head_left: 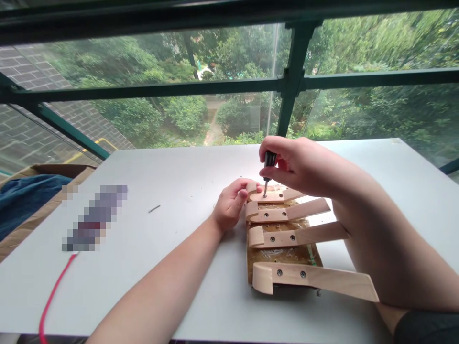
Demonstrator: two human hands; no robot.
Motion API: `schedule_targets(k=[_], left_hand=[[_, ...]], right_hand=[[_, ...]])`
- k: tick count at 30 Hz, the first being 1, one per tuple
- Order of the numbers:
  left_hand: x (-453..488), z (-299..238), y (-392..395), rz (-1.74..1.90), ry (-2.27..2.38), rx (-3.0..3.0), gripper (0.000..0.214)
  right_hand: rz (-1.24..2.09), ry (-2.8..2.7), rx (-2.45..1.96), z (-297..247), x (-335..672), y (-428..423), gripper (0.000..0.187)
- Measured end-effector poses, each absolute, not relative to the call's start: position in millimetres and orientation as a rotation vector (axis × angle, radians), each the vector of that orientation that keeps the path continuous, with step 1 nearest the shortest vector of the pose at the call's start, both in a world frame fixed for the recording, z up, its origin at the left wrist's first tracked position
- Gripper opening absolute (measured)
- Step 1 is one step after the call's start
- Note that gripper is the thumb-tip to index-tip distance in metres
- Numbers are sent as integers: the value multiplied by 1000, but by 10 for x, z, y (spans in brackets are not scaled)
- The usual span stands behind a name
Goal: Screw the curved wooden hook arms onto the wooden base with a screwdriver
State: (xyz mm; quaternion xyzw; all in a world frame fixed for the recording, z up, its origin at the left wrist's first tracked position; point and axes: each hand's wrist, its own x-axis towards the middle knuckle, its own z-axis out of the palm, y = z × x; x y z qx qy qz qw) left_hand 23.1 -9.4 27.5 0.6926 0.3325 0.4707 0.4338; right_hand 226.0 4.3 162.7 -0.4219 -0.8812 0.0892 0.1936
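My right hand (287, 160) grips a black-handled screwdriver (269, 160), held nearly upright. Its tip meets a screw (264, 196) in the farthest wooden hook (273, 196). My left hand (232, 203) is closed around the curled left end of that same hook, with some fingertips hidden behind it. Nearer to me, more pale wooden hooks (308, 209) lie side by side across a brown board (287, 255), each with two screws showing. The closest hook (322, 277) reaches past the board's right edge, near my right forearm.
On the white table (125, 296), a small metal rod (154, 209) lies left of my left hand. A blurred-out object (96, 217) with a red cable (53, 296) is farther left. A cardboard box (60, 169) holding blue cloth stands beyond the left edge; green-framed windows rise behind.
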Motion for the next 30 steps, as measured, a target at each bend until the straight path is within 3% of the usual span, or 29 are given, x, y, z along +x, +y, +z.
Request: schedule_targets(k=[6, 12, 17, 30], left_hand=[[221, 212, -60, 1222, 717, 1742, 41], [200, 173, -58, 1192, 670, 1676, 39], [196, 188, -59, 1178, 627, 1648, 39], [215, 201, -64, 1183, 649, 1699, 39]], right_hand=[[259, -2443, -1142, 1612, 2248, 22, 15], [261, -2374, -1199, 1573, 2262, 37, 22], [361, -2370, -1033, 1531, 2213, 40, 8], [485, -2455, -1072, 1622, 2350, -21, 28]])
